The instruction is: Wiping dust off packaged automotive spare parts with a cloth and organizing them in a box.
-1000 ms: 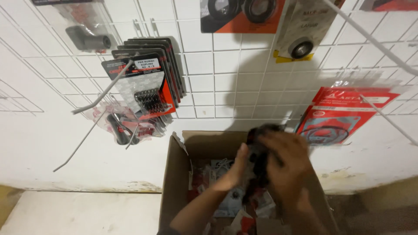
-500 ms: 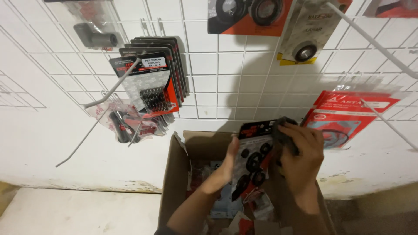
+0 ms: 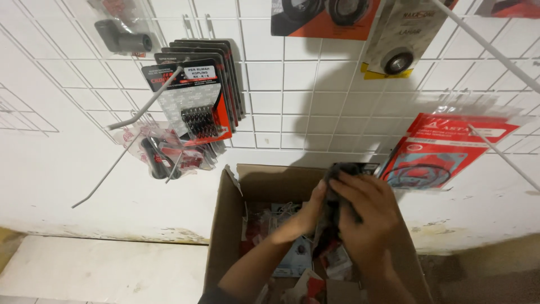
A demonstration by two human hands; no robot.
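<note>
Both hands up over the open cardboard box (image 3: 225, 225), holding 1 dark packet (image 3: 337, 202) between them, just in front of the white wire grid panel (image 3: 292, 101). Right hand (image 3: 365, 217) wraps over the packet's top and front, fingers curled shut on it. Left hand (image 3: 304, 217) pinches it from the left side, thumb up against the edge. Packet looks like a flat blister pack, dark with a bit of red at the bottom; contents too hidden to tell.

Step in hand, as I judge it: packet lifted out of the box and being turned or sorted at grid height, not yet hung.

Box below has more small packets (image 3: 292, 259), red and pale, loose in a heap. Grid carries a stack of red-and-black carded spring packs (image 3: 197, 101) on a hook at left, clear bags with dark parts (image 3: 163, 155) under them, a red gasket pack (image 3: 444, 149) on a long hook at right, bearing cards up top.

Next move would call for finding the packet's hang hole and lining it with a free hook tip; the right hand covers the top edge, so a regrip seems needed.
</note>
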